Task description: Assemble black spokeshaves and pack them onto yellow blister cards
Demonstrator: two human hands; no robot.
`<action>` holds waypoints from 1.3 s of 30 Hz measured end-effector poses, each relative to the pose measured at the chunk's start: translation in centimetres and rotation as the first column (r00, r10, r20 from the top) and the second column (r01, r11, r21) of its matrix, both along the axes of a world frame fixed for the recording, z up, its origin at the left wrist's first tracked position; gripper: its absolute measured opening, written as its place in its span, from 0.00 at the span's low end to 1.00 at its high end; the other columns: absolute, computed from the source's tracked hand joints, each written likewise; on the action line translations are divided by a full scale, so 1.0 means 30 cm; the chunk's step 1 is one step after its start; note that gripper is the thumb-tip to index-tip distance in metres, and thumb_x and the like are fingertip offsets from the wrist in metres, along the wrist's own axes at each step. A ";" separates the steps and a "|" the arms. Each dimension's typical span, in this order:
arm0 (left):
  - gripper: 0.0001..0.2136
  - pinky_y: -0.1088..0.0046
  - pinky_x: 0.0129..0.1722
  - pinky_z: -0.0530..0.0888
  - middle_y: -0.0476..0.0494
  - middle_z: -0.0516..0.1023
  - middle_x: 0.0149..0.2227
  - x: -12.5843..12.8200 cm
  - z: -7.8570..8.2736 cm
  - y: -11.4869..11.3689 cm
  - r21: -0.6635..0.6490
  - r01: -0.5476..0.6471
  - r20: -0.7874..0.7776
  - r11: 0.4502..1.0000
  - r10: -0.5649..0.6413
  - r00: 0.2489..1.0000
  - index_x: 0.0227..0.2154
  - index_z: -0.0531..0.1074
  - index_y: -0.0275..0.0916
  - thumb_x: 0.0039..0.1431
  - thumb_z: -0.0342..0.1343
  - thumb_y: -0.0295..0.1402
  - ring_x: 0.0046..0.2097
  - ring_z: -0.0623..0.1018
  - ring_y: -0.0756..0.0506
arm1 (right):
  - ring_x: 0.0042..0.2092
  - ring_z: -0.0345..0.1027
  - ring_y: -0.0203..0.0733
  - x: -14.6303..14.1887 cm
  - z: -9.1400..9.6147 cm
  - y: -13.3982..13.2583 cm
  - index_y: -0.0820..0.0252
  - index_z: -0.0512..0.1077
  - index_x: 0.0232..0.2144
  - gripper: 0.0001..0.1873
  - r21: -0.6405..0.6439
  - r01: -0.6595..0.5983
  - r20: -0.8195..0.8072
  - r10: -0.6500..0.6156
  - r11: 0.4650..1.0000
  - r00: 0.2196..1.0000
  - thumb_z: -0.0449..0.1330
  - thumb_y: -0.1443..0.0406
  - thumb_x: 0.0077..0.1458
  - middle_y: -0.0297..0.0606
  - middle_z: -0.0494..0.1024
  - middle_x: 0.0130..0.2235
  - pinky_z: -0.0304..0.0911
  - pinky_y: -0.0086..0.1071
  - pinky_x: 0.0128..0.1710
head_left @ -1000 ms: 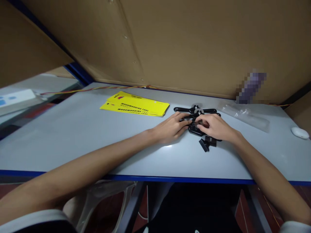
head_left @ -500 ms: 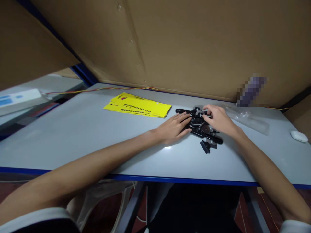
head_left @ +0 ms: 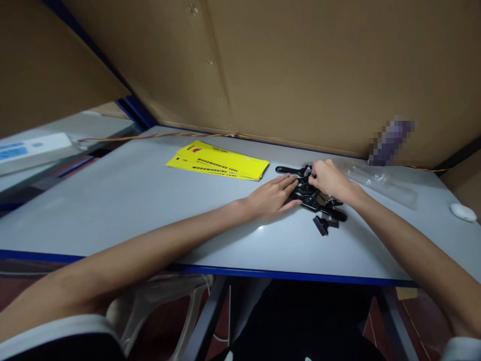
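Note:
Several black spokeshaves (head_left: 308,202) lie in a cluster on the table, their handles pointing left and right. My left hand (head_left: 271,196) rests flat over their left side, fingers stretched out and touching the handles. At the far spokeshave (head_left: 288,171), my right hand (head_left: 329,178) is closed in a pinch at the metal middle part; the small part between its fingertips is mostly hidden. A loose dark T-shaped piece (head_left: 321,225), resembling a lever cap, lies in front of the cluster.
Yellow cards (head_left: 221,163) printed "WOODWORKING TOOL" lie to the left. A clear plastic sleeve (head_left: 391,188) is behind my right hand, and a white rounded case (head_left: 463,212) sits far right. A twisted cable (head_left: 180,134) runs along the back edge by the cardboard wall (head_left: 285,75).
My right hand has turned and its fingers have closed more tightly over the far spokeshave's middle. The left hand stays flat on the tools. The whole view has shifted slightly.

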State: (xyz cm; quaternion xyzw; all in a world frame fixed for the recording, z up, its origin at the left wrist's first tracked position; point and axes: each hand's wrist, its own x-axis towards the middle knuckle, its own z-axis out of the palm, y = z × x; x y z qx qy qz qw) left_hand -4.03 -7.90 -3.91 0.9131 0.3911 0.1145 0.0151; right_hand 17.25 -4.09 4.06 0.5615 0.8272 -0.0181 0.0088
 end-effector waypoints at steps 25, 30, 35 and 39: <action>0.38 0.49 0.74 0.64 0.20 0.65 0.72 0.016 0.026 -0.016 0.025 -0.007 -0.034 1.000 0.008 0.999 0.69 0.65 0.20 0.77 0.36 0.53 0.75 0.65 0.29 | 0.45 0.73 0.49 0.017 0.023 -0.024 0.59 0.72 0.49 0.14 -0.048 -0.231 0.068 0.234 0.972 0.970 0.52 0.74 0.65 0.49 0.78 0.51 0.56 0.36 0.39; 0.38 0.47 0.73 0.66 0.19 0.66 0.71 0.015 0.033 -0.018 0.041 0.006 -0.049 0.999 -0.004 0.999 0.69 0.65 0.19 0.78 0.35 0.52 0.74 0.66 0.29 | 0.40 0.71 0.48 0.023 0.000 -0.012 0.58 0.72 0.47 0.11 -0.023 -0.208 0.010 0.209 0.978 0.978 0.51 0.68 0.70 0.47 0.79 0.45 0.55 0.36 0.36; 0.36 0.45 0.73 0.66 0.18 0.66 0.71 0.014 0.036 -0.013 0.040 0.011 -0.050 0.999 -0.009 0.999 0.68 0.66 0.18 0.78 0.38 0.49 0.73 0.67 0.27 | 0.47 0.72 0.50 0.045 -0.003 -0.001 0.60 0.72 0.49 0.12 0.003 -0.264 0.007 0.264 0.964 0.964 0.54 0.72 0.67 0.49 0.79 0.50 0.58 0.36 0.42; 0.35 0.46 0.73 0.67 0.19 0.67 0.71 0.015 0.038 -0.010 0.043 0.017 -0.058 0.999 -0.014 0.998 0.68 0.66 0.19 0.78 0.38 0.48 0.73 0.67 0.28 | 0.44 0.73 0.49 0.041 0.001 -0.008 0.59 0.73 0.50 0.15 -0.042 -0.253 0.003 0.253 0.967 0.967 0.49 0.73 0.69 0.49 0.79 0.49 0.59 0.37 0.41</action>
